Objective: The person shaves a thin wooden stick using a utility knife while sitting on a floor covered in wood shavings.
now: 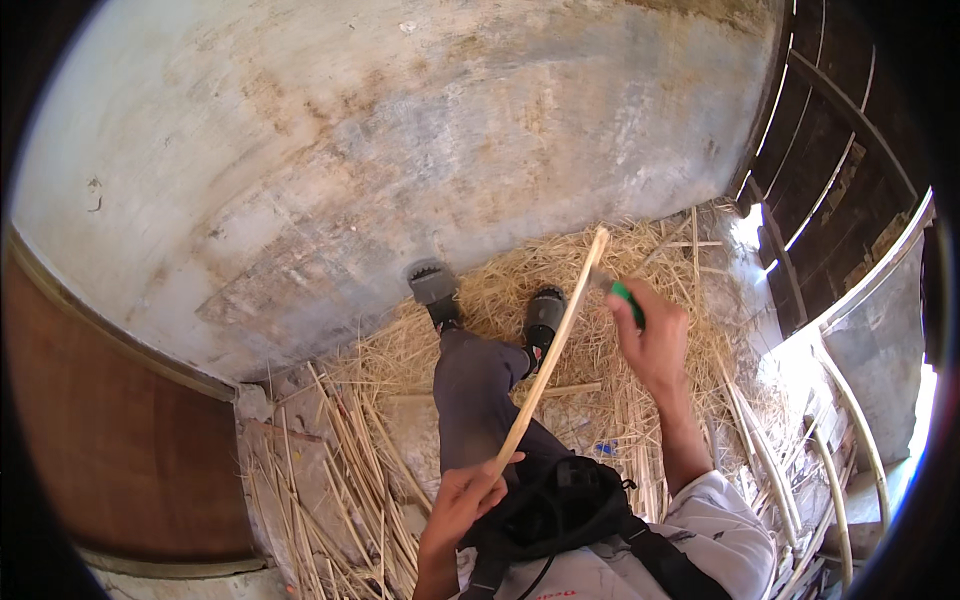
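Observation:
My left hand [465,502] is closed round the lower end of a pale, slender wooden stick [548,370], close to my waist. The stick slants up and to the right, over my leg. My right hand [652,335] grips the green handle of a knife [626,299]. Its short grey blade lies against or right beside the stick, a little below the stick's upper tip; I cannot tell whether it touches. The rest of the handle is hidden in my fingers.
Shavings [500,250] cover the floor round my dark sandals [434,284]. Beyond them rises a stained wall [400,150]. Several thin sticks [345,470] lie at lower left, and longer poles [765,450] at right. A brown door-like panel [120,430] stands at left.

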Demonstrator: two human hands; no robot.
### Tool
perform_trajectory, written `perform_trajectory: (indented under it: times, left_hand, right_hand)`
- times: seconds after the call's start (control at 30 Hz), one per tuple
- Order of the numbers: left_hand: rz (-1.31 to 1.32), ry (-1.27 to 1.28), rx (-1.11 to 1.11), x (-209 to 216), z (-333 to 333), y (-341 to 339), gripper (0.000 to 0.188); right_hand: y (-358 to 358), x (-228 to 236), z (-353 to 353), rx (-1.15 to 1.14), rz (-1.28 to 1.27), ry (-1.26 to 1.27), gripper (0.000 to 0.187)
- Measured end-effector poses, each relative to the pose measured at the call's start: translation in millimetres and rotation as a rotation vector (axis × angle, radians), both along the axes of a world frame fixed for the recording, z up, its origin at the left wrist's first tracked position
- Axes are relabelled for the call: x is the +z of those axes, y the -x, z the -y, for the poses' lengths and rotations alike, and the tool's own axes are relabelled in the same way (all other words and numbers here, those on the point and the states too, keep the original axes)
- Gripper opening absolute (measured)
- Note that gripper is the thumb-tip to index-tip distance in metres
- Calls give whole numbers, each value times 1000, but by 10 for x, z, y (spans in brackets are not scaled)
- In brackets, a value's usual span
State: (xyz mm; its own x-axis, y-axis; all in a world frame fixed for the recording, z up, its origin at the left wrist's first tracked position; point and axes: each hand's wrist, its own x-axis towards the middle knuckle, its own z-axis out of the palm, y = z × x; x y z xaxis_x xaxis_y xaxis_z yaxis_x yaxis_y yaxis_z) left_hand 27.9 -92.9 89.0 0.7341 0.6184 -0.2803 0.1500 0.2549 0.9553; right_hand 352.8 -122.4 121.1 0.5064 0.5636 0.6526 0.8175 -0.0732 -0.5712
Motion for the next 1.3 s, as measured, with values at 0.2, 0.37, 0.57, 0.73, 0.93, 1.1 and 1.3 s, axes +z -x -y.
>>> perform_trajectory:
  times: [0.2,0.37,0.57,0.73,0.93,1.1,1.3]
  left_hand:
    - [17,-8,-1,-40,-145,15,44]
    - [20,-71,137,-119,-252,-129,37]
    - [31,-140,236,-52,-283,-218,36]
    - [2,-148,289,76,-315,-274,36]
    - [-17,-204,316,93,-311,-306,36]
    - [-33,-178,373,53,-294,-321,38]
    - [-51,-181,406,20,-275,-266,39]
  right_hand:
    - [-112,-99,-32,193,-287,112,29]
    - [286,-216,-85,517,-492,-11,35]
    - [499,-236,-74,689,-274,129,30]
    - [557,-314,-100,676,1,86,30]
    - [539,-346,-128,590,123,79,32]
    - [512,-388,-182,523,188,59,32]
    - [544,-337,-203,492,240,53,32]
